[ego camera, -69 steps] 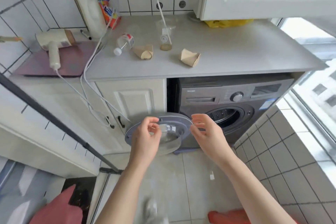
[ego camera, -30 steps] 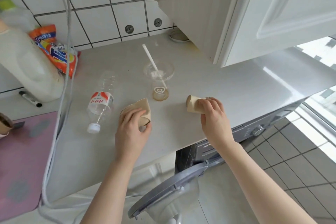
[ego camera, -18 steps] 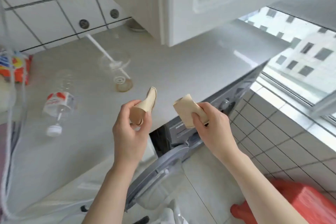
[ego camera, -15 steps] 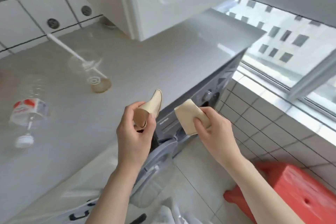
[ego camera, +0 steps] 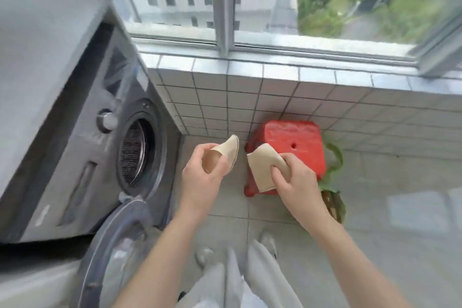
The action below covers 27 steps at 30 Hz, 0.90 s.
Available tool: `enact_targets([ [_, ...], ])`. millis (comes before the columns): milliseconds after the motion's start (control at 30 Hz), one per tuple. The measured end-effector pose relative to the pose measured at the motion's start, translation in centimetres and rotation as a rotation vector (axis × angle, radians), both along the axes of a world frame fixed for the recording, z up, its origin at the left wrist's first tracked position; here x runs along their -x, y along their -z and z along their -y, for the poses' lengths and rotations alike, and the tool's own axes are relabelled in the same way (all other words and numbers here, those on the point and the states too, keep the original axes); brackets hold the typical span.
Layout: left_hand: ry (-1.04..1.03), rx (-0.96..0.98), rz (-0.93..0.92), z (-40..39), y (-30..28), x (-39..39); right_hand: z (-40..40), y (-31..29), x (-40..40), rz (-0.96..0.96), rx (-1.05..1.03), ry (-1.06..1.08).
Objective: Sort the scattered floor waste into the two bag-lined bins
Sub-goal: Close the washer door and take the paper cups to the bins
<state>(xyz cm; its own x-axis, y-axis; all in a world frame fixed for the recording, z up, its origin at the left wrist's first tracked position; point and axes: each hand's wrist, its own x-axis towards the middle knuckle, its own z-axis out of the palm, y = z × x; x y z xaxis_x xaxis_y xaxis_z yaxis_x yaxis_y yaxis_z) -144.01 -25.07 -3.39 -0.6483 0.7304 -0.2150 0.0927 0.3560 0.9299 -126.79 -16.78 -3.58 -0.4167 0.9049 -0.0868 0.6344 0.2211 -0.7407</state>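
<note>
My left hand (ego camera: 200, 177) grips a crushed tan paper cup (ego camera: 225, 155), held at chest height over the tiled floor. In my right hand (ego camera: 297, 185) is a second flattened tan paper cup (ego camera: 262, 170), a hand's width to the right of the first. Both cups hang in front of a red plastic stool (ego camera: 297, 142) that stands on the floor against the tiled wall. No bag-lined bin is clearly in view; something green with a dark inside (ego camera: 333, 197) shows right of the stool, partly hidden by my right forearm.
A grey washing machine (ego camera: 82, 137) stands at the left with its round door (ego camera: 120, 252) swung open over the floor. A low tiled wall (ego camera: 275, 92) under a window runs across the back. My feet and light trousers (ego camera: 240, 277) show at the bottom.
I picked both paper cups off the counter, one in each hand, and turned right. The counter with the bottle and plastic cup has left the view; the stool and window are in front now.
</note>
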Motion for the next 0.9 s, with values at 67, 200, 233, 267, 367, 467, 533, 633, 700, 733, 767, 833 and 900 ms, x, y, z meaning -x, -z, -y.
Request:
enact_targets([
  [67, 0.104, 0.04, 0.016, -2.6, 1.6, -2.8, -0.7, 1.5, -3.6, 0.032, 0.043, 0.1],
  [200, 0.28, 0.117, -0.032, -6.6, 4.9, -9.0, -1.2, 4.7, -10.7, 0.083, 0.161, 0.314],
  [233, 0.317, 0.15, -0.04, -7.4, 5.9, -10.5, -1.3, 5.6, -12.4, 0.09, 0.191, 0.366],
  [267, 0.356, 0.185, -0.041, -8.2, 7.1, -12.0, -1.4, 6.5, -14.2, 0.103, 0.223, 0.415],
  [367, 0.413, 0.309, 0.082, -10.3, 10.7, -16.6, -1.6, 9.3, -19.6, 0.152, 0.333, 0.55],
  [467, 0.347, 0.469, 0.377, -12.6, 13.8, -21.1, -2.5, 12.5, -24.5, 0.17, 0.44, 0.615],
  [533, 0.34, 0.559, 0.422, -13.8, 16.2, -23.8, -3.5, 15.1, -27.4, 0.206, 0.48, 0.647],
  [633, 0.36, 0.633, 0.389, -15.9, 20.0, -27.2, -5.4, 19.0, -31.0, 0.235, 0.543, 0.678],
  [700, 0.383, 0.685, 0.366, -17.2, 22.9, -29.2, -6.7, 22.1, -32.9, 0.234, 0.585, 0.696],
  [733, 0.402, 0.712, 0.342, -17.9, 24.5, -30.1, -7.2, 23.9, -33.7, 0.24, 0.601, 0.701],
  [767, 0.426, 0.734, 0.317, -18.4, 26.1, -31.0, -7.7, 25.7, -34.6, 0.251, 0.613, 0.704],
  [833, 0.478, 0.766, 0.266, -19.6, 29.7, -32.4, -8.9, 29.6, -36.1, 0.268, 0.624, 0.725],
  [900, 0.517, 0.806, 0.205, -20.6, 33.2, -33.7, -10.0, 33.4, -37.5, 0.296, 0.653, 0.749],
])
